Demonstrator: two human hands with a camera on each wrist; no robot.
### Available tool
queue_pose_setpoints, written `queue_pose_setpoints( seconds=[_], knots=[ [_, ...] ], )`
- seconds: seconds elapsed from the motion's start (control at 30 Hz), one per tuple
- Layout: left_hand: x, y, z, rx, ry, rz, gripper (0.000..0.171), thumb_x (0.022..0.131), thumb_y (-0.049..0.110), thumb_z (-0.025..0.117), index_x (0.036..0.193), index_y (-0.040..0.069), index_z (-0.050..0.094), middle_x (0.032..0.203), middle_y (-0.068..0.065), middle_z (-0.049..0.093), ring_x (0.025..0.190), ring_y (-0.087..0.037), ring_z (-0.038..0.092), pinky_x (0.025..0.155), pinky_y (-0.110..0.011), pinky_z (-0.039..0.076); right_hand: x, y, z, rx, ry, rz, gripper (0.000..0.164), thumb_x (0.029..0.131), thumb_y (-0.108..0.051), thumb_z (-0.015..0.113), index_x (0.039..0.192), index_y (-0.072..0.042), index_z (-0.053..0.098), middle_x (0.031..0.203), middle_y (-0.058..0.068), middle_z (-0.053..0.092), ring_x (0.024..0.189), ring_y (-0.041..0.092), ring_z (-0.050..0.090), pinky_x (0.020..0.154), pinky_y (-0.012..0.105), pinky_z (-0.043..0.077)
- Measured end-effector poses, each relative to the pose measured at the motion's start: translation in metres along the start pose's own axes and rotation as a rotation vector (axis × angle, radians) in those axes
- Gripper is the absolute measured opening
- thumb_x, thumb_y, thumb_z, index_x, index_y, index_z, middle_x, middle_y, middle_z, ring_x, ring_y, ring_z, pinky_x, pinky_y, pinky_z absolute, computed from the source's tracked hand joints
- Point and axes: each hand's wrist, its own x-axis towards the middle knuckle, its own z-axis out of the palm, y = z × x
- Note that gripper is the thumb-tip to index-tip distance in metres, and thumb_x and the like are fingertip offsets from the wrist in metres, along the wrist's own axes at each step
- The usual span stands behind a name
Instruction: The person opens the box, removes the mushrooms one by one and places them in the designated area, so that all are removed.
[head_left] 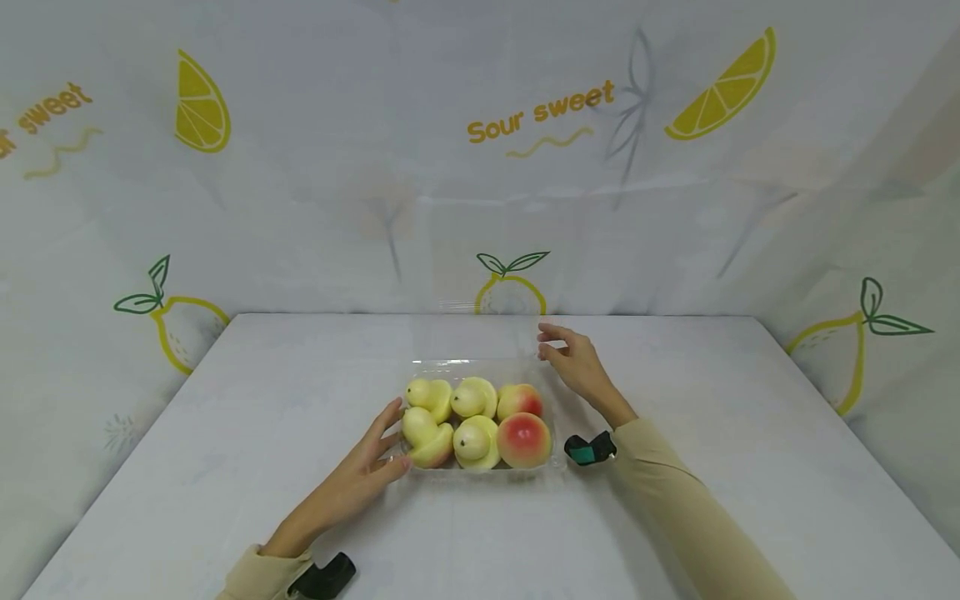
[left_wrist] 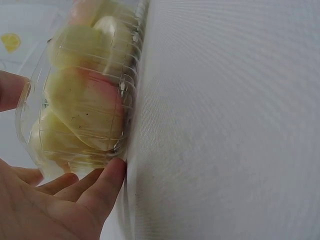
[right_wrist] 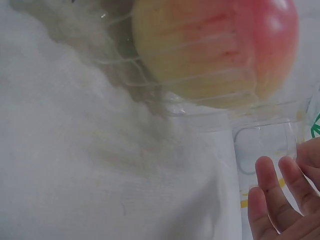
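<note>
A clear plastic fruit box [head_left: 558,458] stands on the table with its hinged lid [head_left: 480,337] raised at the back. Pale yellow, pear-like fruits [head_left: 474,442] fill its left and middle, and two red-and-yellow peaches [head_left: 524,440] lie at the right end. At the box's left end rests my left hand [head_left: 367,462], thumb by the front corner and fingers spread along the side wall, as the left wrist view also shows. My right hand [head_left: 577,362] is raised with loosely bent fingertips at the lid's right edge. In the right wrist view several fingers [right_wrist: 267,175] spread apart beside the lid.
A white cloth covers the table [head_left: 225,433]. Behind it hangs a backdrop [head_left: 337,192] printed with lemons. Black straps [head_left: 590,450] show at both wrists, below beige sleeves [head_left: 675,500].
</note>
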Motion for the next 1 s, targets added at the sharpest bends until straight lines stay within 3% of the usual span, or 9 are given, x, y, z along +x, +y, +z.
queue_pose_setpoints(
  seconds=[0.33,0.7,1.0],
  knots=[
    [-0.001,-0.002,0.002,0.006,0.011,0.004,0.080,0.102,0.024,0.055,0.160,0.011,0.001,0.165,-0.022,0.009,0.147,-0.049,0.024,0.112,-0.058,0.039,-0.001,0.005,0.000,-0.015,-0.053,0.052,0.041,0.104,-0.017,0.049,0.141,0.001,0.052,0.136,0.022,0.058,0.106,0.033,0.068,0.093,0.040,0.056],
    [-0.003,-0.001,0.005,0.032,0.053,-0.039,0.088,0.099,0.031,0.060,0.161,0.019,-0.001,0.167,-0.014,0.006,0.148,-0.048,0.022,0.115,-0.065,0.029,-0.004,0.003,0.001,0.014,-0.079,0.104,0.041,0.106,-0.020,0.047,0.141,-0.001,0.052,0.140,0.021,0.056,0.112,0.032,0.065,0.096,0.039,0.054],
    [-0.004,-0.003,0.010,0.030,0.089,0.002,0.088,0.099,0.029,0.061,0.160,0.012,-0.001,0.168,-0.015,0.003,0.149,-0.048,0.019,0.113,-0.064,0.032,-0.013,0.004,-0.002,-0.021,-0.056,0.057,0.042,0.104,-0.022,0.050,0.140,-0.002,0.053,0.137,0.021,0.058,0.115,0.037,0.065,0.098,0.045,0.053]
  ],
)
